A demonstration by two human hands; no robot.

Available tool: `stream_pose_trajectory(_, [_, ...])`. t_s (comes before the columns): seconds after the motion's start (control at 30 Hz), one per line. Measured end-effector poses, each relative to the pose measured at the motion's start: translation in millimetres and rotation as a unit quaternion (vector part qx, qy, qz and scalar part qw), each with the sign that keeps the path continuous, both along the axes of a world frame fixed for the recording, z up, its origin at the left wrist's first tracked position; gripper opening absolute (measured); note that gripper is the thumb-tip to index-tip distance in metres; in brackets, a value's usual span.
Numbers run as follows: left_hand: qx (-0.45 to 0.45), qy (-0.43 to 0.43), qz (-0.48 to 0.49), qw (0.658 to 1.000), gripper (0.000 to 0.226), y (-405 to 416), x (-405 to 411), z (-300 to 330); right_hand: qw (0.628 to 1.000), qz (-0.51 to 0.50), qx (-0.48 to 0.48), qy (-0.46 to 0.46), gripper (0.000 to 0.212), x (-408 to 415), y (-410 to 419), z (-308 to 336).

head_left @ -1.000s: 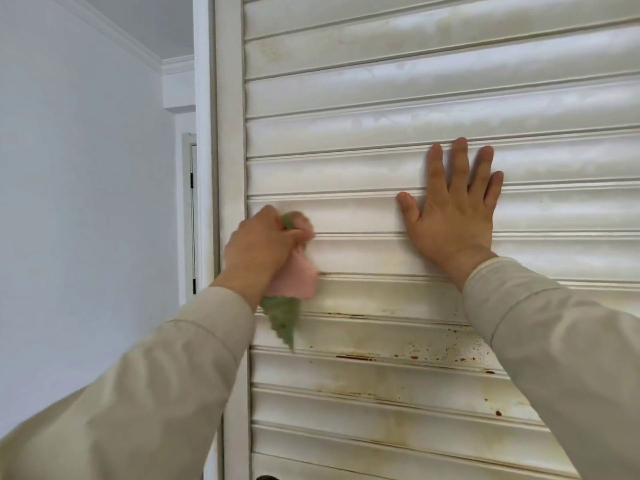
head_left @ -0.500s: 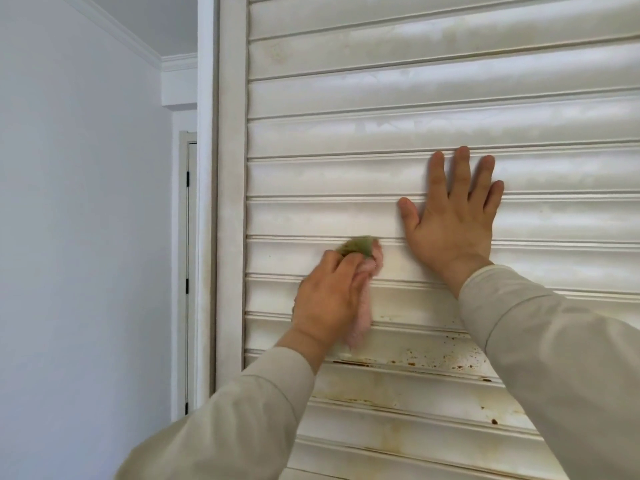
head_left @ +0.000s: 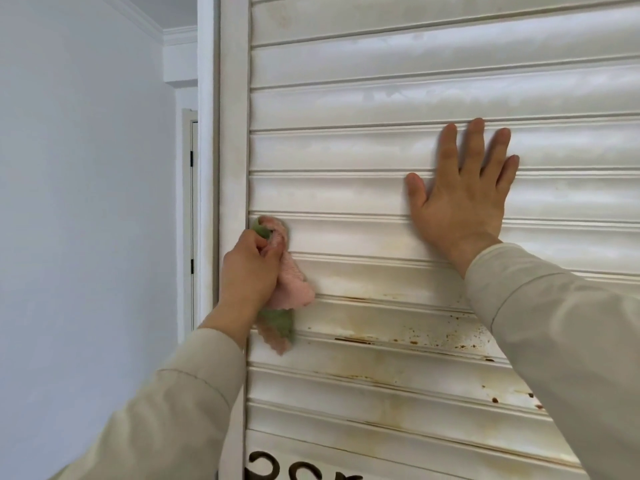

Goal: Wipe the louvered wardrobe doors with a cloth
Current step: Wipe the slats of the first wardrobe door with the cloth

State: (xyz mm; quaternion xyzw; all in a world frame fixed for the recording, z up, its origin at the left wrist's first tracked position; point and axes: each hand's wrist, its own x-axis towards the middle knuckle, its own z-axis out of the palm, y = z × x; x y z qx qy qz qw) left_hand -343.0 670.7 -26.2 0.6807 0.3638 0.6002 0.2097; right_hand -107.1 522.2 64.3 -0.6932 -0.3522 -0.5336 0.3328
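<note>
Louvered door (head_left: 381, 109) white, slats banded horizontally; lower slats yellowed, rust-brown specks (head_left: 450, 337). Cloth (head_left: 287, 289) pink and green. Sleeves (head_left: 561, 327) pale beige. Left wall (head_left: 86, 202) pale bluish-white.

Left hand (head_left: 250, 268) grips cloth (head_left: 287, 282) on louvered door (head_left: 346, 195) — right hand (head_left: 460, 202) flat.

Bright, even daylight, soft shadows, a mild sheen on the slats (head_left: 381, 105), wide-angle bending at the edges.

A pale wall (head_left: 86, 202) meets crown moulding (head_left: 138, 19) beside a narrow hinged door (head_left: 193, 220).
</note>
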Motion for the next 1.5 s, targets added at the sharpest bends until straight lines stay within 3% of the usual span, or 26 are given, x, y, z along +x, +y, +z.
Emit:
stream_pose_trajectory(0.17, [0.021, 0.198, 0.057, 0.978, 0.026, 11.7, -25.4, 22.0, 1.0, 0.008, 0.001, -0.005, 0.078, 0.6, 0.4, -0.8])
stream_pose_trajectory(0.33, [0.13, 0.255, 0.03, 0.958, 0.025, -14.4, -5.3, 26.4, 1.0, -0.003, 0.001, -0.005, 0.078, 2.2, 3.0, -0.6])
stream_pose_trajectory(0.47, [0.248, 0.34, -0.006, 0.907, 0.032, -46.4, 43.0, 40.4, 1.0, -0.006, 0.0, -0.005, 0.078, 2.5, 4.9, 0.2])
stream_pose_trajectory(0.57, [0.273, 0.382, 0.024, 0.883, 0.027, -65.0, 68.9, 42.5, 1.0, 0.002, 0.005, -0.011, 0.078, 3.7, 3.5, -0.7])
stream_pose_trajectory(0.97, [0.197, 0.414, 0.151, 0.876, 0.054, -3.7, -14.8, 44.1, 1.0, -0.001, 0.005, -0.009, 0.075, 2.1, 3.0, -1.5])
stream_pose_trajectory(1.3, [0.29, 0.425, 0.101, 0.852, 0.039, -67.5, 80.2, 39.7, 1.0, -0.013, -0.002, -0.006, 0.076, 5.1, 8.5, -0.7])
stream_pose_trajectory(1.5, [0.283, 0.409, 0.058, 0.866, 0.051, -105.1, 109.0, 40.0, 0.999, -0.008, -0.031, 0.015, 0.076, -3.9, 1.7, -0.3])
